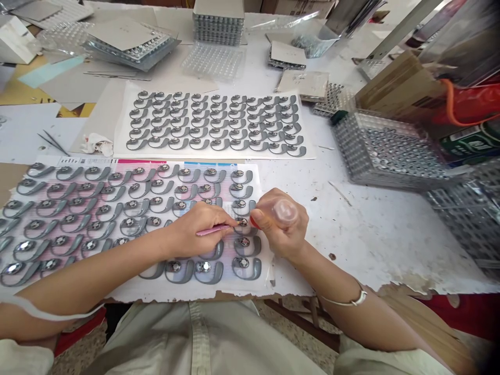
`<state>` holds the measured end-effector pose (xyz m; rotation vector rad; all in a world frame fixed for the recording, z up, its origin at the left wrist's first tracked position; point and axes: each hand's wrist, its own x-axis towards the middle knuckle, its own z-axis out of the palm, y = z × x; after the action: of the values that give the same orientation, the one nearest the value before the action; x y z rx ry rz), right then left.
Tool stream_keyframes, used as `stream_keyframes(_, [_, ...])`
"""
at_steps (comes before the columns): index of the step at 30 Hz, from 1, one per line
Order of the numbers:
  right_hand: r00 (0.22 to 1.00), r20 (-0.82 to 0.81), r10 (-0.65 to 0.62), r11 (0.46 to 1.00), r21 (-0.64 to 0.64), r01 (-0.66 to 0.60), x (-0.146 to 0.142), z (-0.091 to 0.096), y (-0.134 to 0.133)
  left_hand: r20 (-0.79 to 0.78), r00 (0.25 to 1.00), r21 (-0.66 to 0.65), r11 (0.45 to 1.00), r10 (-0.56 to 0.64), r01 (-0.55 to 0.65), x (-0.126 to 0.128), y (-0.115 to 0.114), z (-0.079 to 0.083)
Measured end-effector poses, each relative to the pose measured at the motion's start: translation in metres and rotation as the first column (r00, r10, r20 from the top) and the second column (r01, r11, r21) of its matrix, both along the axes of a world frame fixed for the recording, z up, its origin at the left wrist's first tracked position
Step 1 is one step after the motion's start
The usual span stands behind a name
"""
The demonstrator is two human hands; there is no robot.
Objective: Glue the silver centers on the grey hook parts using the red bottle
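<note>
My left hand (pixel 197 226) is closed in a pinch on a slim pink pointed tool (pixel 214 230). Its tip touches or nearly touches a grey curved piece (pixel 242 223) with a round jewelled end, in the right-hand column of the nearer sheet. My right hand (pixel 279 234) is wrapped around a small translucent squeeze bottle (pixel 287 211) with a red part near the thumb, tilted toward that same piece. Several rows of like grey curved pieces (pixel 246 267) lie around both hands on the printed sheet (pixel 266 271). My left forearm hides some of them.
Farther back, a white board (pixel 122 148) bears more rows of grey pieces. Dark tweezers (pixel 53 141) and a crumpled tissue (pixel 97 144) lie to the left. On the right stand a clear tray of rhinestones (pixel 406 151) and a cardboard box (pixel 398 86). Stacked clear trays (pixel 219 28) stand behind.
</note>
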<state>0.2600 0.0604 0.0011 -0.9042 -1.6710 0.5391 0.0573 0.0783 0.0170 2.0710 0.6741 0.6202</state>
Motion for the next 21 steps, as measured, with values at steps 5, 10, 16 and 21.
stream_keyframes(5, [1.0,-0.016,0.013,1.0,0.012,-0.012,-0.0006,-0.0002,-0.0001,0.006,1.0,0.007,1.0,-0.004,0.004,0.0002,0.0007,0.0007])
stream_keyframes(10, [1.0,-0.007,-0.013,1.0,-0.002,0.013,-0.0029,0.001,-0.0012,0.003,1.0,0.013,1.0,0.002,-0.002,0.0005,0.0017,0.0014])
stream_keyframes(16, [1.0,-0.012,-0.017,1.0,0.018,0.018,-0.0037,0.0015,-0.0006,-0.011,1.0,0.001,1.0,0.002,-0.002,0.0005,0.0022,0.0022])
stream_keyframes(21, [0.999,-0.003,-0.035,0.999,0.005,0.035,-0.004,-0.0009,-0.0005,-0.025,1.0,0.0,1.0,0.002,-0.002,0.0004,0.0022,0.0017])
